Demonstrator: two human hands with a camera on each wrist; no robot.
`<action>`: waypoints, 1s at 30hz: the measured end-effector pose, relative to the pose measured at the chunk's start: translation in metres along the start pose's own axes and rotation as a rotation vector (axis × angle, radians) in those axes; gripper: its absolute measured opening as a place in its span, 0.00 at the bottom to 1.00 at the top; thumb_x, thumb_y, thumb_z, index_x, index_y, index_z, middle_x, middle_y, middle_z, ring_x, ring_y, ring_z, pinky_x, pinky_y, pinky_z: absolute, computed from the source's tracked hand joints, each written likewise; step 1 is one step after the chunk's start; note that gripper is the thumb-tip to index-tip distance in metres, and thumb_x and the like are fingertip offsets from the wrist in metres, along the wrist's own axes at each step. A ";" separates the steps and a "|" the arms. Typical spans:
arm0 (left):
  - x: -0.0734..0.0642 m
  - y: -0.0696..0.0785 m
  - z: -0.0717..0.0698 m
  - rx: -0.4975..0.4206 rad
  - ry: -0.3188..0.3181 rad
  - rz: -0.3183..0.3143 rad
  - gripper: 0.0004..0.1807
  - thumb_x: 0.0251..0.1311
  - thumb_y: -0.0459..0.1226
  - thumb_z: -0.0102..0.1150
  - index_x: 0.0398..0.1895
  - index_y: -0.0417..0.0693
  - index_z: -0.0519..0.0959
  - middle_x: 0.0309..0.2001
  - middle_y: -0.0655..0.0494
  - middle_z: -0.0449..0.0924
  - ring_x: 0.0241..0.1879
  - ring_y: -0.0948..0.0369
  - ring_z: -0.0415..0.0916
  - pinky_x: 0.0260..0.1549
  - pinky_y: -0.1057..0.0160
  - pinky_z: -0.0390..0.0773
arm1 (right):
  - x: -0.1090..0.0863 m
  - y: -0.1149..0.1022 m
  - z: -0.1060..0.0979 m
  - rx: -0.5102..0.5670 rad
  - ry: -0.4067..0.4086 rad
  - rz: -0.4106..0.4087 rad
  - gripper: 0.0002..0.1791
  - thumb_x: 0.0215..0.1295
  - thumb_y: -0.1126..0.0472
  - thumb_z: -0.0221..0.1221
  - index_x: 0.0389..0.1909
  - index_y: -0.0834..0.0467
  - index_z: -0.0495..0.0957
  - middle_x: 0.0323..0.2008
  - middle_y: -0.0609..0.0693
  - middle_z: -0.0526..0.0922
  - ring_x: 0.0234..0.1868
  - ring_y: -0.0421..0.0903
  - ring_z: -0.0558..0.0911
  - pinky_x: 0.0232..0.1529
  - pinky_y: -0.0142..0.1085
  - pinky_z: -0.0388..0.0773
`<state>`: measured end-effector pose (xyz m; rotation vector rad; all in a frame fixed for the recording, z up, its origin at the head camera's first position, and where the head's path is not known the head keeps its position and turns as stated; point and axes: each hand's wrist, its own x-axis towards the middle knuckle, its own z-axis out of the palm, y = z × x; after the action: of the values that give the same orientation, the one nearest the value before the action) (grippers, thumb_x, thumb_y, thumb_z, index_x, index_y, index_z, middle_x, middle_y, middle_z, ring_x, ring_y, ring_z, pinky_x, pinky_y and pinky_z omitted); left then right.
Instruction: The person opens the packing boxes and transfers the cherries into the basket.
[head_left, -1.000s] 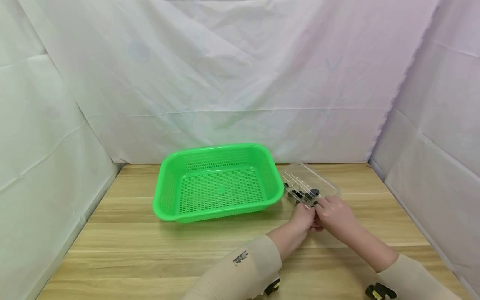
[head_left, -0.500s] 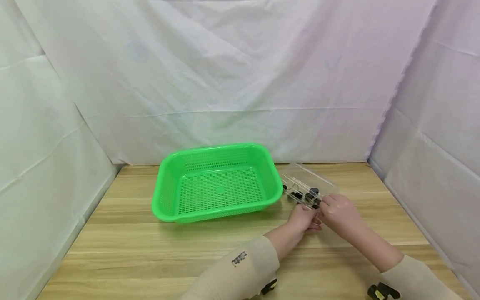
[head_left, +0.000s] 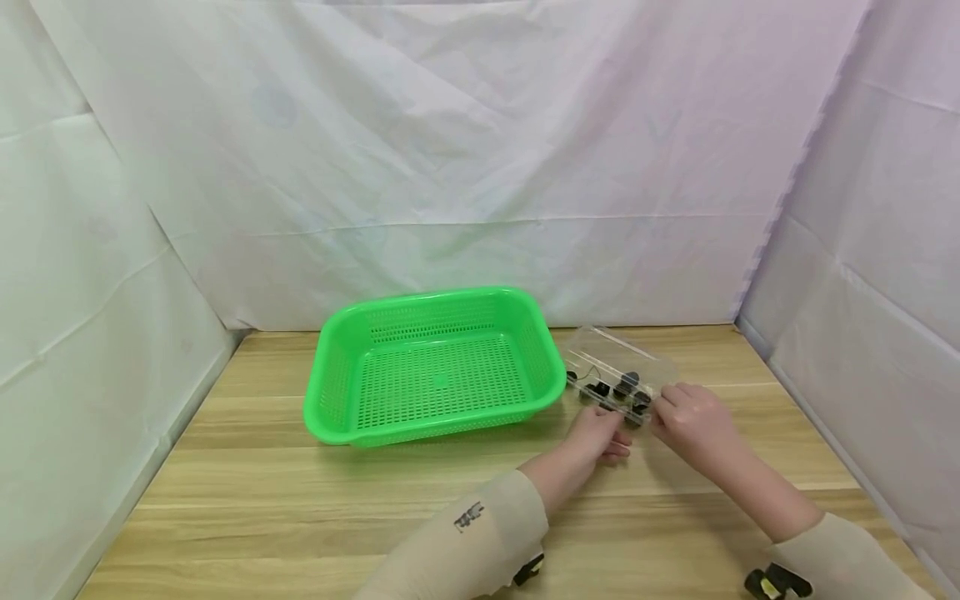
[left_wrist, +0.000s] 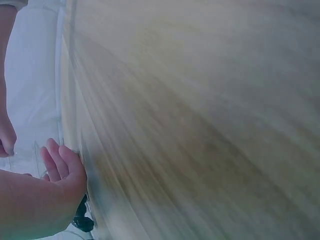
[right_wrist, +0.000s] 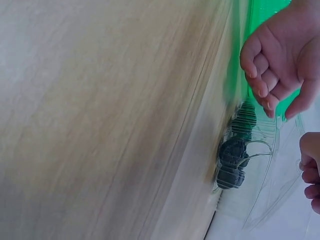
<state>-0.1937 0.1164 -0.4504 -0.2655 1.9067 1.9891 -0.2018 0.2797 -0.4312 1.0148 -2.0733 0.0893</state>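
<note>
A clear plastic container (head_left: 630, 358) lies right of the green basket (head_left: 442, 425), with several dark rounded pieces (head_left: 627, 383) inside its ribbed base. In the right wrist view, the dark pieces (right_wrist: 231, 162) show through the clear wall and a thin transparent sheet rises beside them. My left hand (head_left: 588, 437) is at the container's near edge, fingers loosely bent and apart, palm partly turned up in the right wrist view. At the near right corner, my right hand (head_left: 693, 421) has curled fingers and pinches the clear plastic edge.
The basket stands close to the container's left side on the wooden table (head_left: 337, 517). White cloth (head_left: 480, 167) walls off the back and both sides. Dark devices with yellow marks (head_left: 776, 582) sit at both sleeves.
My hands have drawn apart: the right moved right, the left moved slightly left and nearer to me. More of the dark pieces now shows between them.
</note>
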 end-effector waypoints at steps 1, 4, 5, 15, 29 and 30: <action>0.000 0.000 -0.001 -0.002 -0.001 -0.005 0.04 0.65 0.35 0.54 0.32 0.45 0.72 0.27 0.41 0.84 0.30 0.47 0.85 0.21 0.63 0.80 | -0.001 0.001 0.000 -0.002 0.001 0.005 0.15 0.55 0.64 0.40 0.13 0.61 0.69 0.16 0.50 0.68 0.16 0.47 0.66 0.16 0.41 0.66; 0.001 0.000 -0.003 -0.010 0.009 -0.015 0.02 0.63 0.33 0.54 0.34 0.44 0.72 0.26 0.43 0.83 0.28 0.49 0.84 0.24 0.61 0.82 | -0.003 0.003 0.000 -0.010 0.011 0.020 0.16 0.57 0.64 0.39 0.14 0.61 0.69 0.15 0.49 0.68 0.16 0.46 0.65 0.16 0.41 0.65; 0.001 0.000 -0.004 -0.015 0.012 -0.018 0.01 0.63 0.32 0.53 0.34 0.44 0.73 0.27 0.42 0.83 0.28 0.50 0.84 0.25 0.60 0.82 | -0.003 0.004 0.000 -0.015 0.013 0.025 0.17 0.58 0.63 0.39 0.14 0.61 0.70 0.15 0.49 0.68 0.16 0.46 0.64 0.15 0.41 0.65; 0.004 0.001 -0.014 -0.014 -0.002 -0.020 0.08 0.64 0.31 0.51 0.45 0.40 0.73 0.29 0.42 0.83 0.21 0.58 0.78 0.28 0.59 0.82 | -0.010 0.019 0.001 -0.038 0.024 0.101 0.17 0.60 0.61 0.43 0.16 0.61 0.72 0.13 0.49 0.69 0.12 0.47 0.65 0.12 0.43 0.63; 0.016 0.005 -0.017 -0.007 0.043 -0.042 0.07 0.67 0.35 0.50 0.44 0.44 0.74 0.31 0.44 0.84 0.27 0.54 0.82 0.17 0.70 0.70 | -0.014 0.038 0.002 -0.058 -0.016 0.193 0.09 0.53 0.65 0.50 0.22 0.62 0.78 0.15 0.48 0.73 0.13 0.46 0.67 0.11 0.37 0.59; 0.017 0.005 -0.016 -0.006 0.048 -0.044 0.07 0.66 0.35 0.50 0.43 0.44 0.75 0.31 0.45 0.84 0.28 0.54 0.82 0.17 0.70 0.71 | -0.014 0.040 0.002 -0.062 -0.016 0.201 0.09 0.52 0.65 0.50 0.22 0.62 0.78 0.16 0.49 0.73 0.14 0.47 0.68 0.10 0.36 0.58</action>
<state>-0.2126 0.1023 -0.4537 -0.3559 1.9077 1.9769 -0.2259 0.3147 -0.4320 0.7702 -2.1741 0.1194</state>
